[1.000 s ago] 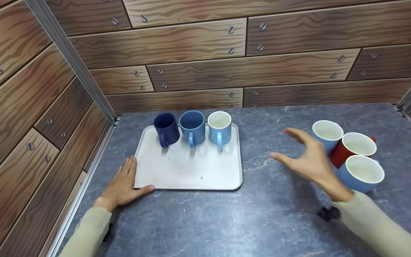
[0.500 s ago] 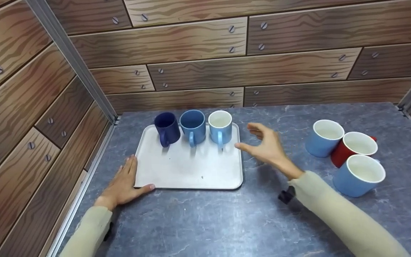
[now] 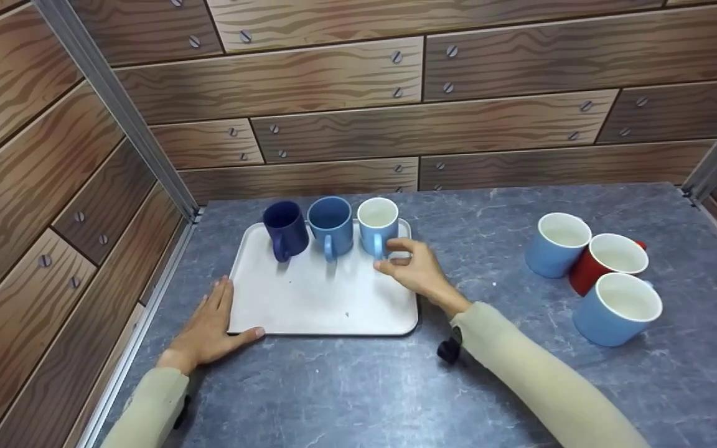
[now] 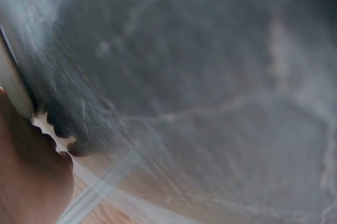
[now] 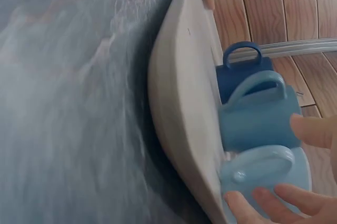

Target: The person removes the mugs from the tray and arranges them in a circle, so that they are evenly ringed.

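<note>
While the tray [image 3: 318, 305] has bare room from the mug handles to its near edge, open table [image 3: 333, 386] separates its right edge from three clustered mugs [image 3: 585, 274]. The light-blue mug [image 3: 371, 235] stands at the tray's far right, beside the blue mug [image 3: 328, 224]. The left hand [image 3: 203, 333] lies spread at the tray's near-left corner. The right hand [image 3: 419, 270] has thumb and fingers apart about the light-blue mug's handle; half a second ago it hovered farther right, away from the mug.
</note>
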Demonstrator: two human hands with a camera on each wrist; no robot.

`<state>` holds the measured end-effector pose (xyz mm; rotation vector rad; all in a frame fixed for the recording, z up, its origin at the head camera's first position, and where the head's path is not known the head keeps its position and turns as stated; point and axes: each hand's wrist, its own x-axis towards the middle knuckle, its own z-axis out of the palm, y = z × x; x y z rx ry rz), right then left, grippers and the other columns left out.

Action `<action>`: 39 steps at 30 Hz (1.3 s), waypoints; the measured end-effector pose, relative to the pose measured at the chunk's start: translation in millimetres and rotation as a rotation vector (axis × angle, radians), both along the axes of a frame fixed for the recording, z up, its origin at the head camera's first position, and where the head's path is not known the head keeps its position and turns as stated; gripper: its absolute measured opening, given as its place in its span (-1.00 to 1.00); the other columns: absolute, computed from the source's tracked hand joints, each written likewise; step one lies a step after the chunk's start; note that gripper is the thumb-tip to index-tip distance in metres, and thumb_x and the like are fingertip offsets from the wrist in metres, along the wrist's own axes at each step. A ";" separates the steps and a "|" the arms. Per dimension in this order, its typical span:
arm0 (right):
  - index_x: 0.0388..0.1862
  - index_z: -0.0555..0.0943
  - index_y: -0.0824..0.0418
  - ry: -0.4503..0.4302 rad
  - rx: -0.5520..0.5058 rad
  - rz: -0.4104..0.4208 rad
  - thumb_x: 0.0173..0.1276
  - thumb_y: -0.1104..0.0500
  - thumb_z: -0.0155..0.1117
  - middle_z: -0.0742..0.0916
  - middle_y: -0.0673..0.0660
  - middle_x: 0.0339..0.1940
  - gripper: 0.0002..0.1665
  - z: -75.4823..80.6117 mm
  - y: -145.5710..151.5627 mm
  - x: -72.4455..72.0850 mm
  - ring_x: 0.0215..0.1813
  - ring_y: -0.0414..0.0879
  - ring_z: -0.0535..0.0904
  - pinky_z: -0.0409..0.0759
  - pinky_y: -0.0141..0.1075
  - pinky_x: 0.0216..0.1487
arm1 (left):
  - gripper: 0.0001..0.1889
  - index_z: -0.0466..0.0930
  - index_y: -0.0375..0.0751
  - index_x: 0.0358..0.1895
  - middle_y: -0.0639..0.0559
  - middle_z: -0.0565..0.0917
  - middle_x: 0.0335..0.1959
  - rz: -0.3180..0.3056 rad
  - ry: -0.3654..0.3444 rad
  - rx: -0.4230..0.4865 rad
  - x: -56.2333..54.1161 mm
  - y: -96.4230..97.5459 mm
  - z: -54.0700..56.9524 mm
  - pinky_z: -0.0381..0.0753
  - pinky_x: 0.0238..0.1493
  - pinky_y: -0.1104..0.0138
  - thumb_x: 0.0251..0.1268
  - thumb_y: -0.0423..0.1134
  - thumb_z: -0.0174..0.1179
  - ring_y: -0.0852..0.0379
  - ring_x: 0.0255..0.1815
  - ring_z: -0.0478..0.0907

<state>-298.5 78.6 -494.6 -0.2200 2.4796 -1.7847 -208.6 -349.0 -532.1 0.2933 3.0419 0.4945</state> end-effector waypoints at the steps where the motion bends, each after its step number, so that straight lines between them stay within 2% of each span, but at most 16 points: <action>1: 0.40 0.61 0.34 -0.011 -0.013 -0.005 0.35 0.14 0.56 0.70 0.36 0.37 -0.31 -1.2 -3.2 -0.4 0.27 0.29 0.73 0.76 -0.01 0.25 | 0.36 -0.20 -0.49 0.71 -0.40 -0.14 0.77 0.002 -0.004 -0.002 0.2 -0.2 0.1 -0.09 0.76 -0.21 0.29 0.55 0.21 -0.38 0.78 -0.19; 6: 0.30 0.66 0.39 -0.092 -0.166 -0.016 0.44 0.24 0.44 0.75 0.37 0.23 -0.51 -7.7 -15.3 -5.6 0.08 0.14 0.80 0.82 -0.16 0.12 | 0.35 -0.20 -0.49 0.71 -0.41 -0.13 0.76 0.003 -0.010 -0.006 -0.1 -0.1 -0.4 -0.09 0.76 -0.21 0.29 0.55 0.20 -0.37 0.78 -0.18; 11: 0.35 0.56 0.49 -0.214 -0.369 0.059 0.63 0.26 0.24 0.73 0.46 0.23 -0.56 -12.1 -22.2 -10.9 0.03 0.09 0.82 0.82 -0.14 0.14 | 0.36 -0.20 -0.49 0.71 -0.41 -0.13 0.76 0.000 -0.002 -0.002 -1.4 -0.5 -1.2 -0.09 0.76 -0.20 0.29 0.55 0.20 -0.38 0.78 -0.18; 14: 0.32 0.54 0.50 -0.251 -0.433 0.088 0.72 0.23 0.11 0.75 0.42 0.21 -0.60 -12.5 -25.0 -12.2 0.03 0.05 0.83 0.82 -0.15 0.13 | 0.37 -0.20 -0.49 0.71 -0.41 -0.14 0.76 -0.001 0.001 0.000 -2.3 -0.7 -1.4 -0.10 0.76 -0.21 0.28 0.55 0.21 -0.38 0.78 -0.19; 16: 0.24 0.58 0.48 -0.261 -0.458 0.085 0.74 0.21 0.07 0.79 0.35 0.09 -0.64 -12.8 -26.6 -12.3 -0.03 -0.01 0.83 0.84 -0.20 0.07 | 0.37 -0.21 -0.48 0.72 -0.40 -0.15 0.77 0.000 -0.002 0.000 -2.7 -1.1 -1.5 -0.11 0.76 -0.20 0.28 0.56 0.21 -0.38 0.78 -0.20; 21: -0.13 0.64 0.37 -0.220 -0.444 0.012 0.75 0.15 0.07 0.75 0.11 -0.28 -0.67 -13.7 -30.9 -11.9 -0.32 -0.15 0.72 0.74 -0.38 -0.30 | 0.36 -0.19 -0.49 0.71 -0.40 -0.13 0.76 -0.005 0.009 -0.006 -2.3 -1.0 -1.6 -0.08 0.76 -0.20 0.28 0.56 0.20 -0.39 0.78 -0.17; 25: -0.26 0.64 0.34 -0.150 -0.404 -0.055 0.74 0.14 0.09 0.69 0.04 -0.42 -0.63 -14.5 -31.2 -10.0 -0.45 -0.21 0.60 0.55 -0.44 -0.48 | 0.35 -0.18 -0.49 0.71 -0.40 -0.12 0.76 -0.007 0.012 0.001 -1.2 -0.6 -2.0 -0.08 0.75 -0.21 0.29 0.55 0.20 -0.40 0.77 -0.16; 29: -0.27 0.64 0.39 -0.099 -0.383 -0.093 0.73 0.16 0.10 0.67 0.02 -0.47 -0.61 -13.6 -28.2 -8.0 -0.47 -0.23 0.55 0.49 -0.45 -0.50 | 0.36 -0.18 -0.49 0.71 -0.41 -0.11 0.76 -0.002 0.013 0.008 -0.2 -0.4 -2.4 -0.08 0.76 -0.20 0.28 0.55 0.22 -0.39 0.78 -0.16; 33: -0.28 0.63 0.43 -0.068 -0.377 -0.091 0.73 0.18 0.11 0.66 0.03 -0.48 -0.62 -9.0 -24.6 -6.5 -0.46 -0.21 0.56 0.54 -0.47 -0.46 | 0.36 -0.20 -0.48 0.71 -0.40 -0.13 0.77 0.005 0.001 0.004 0.0 -0.1 -1.8 -0.09 0.76 -0.19 0.28 0.55 0.22 -0.37 0.78 -0.18; 39: -0.24 0.61 0.47 -0.038 -0.388 -0.057 0.72 0.20 0.11 0.67 0.05 -0.45 -0.64 9.7 -17.3 -1.9 -0.43 -0.18 0.58 0.61 -0.43 -0.40 | 0.36 -0.20 -0.50 0.71 -0.40 -0.14 0.77 0.001 -0.004 -0.005 -1.4 -0.6 -0.1 -0.09 0.76 -0.19 0.29 0.54 0.21 -0.38 0.78 -0.18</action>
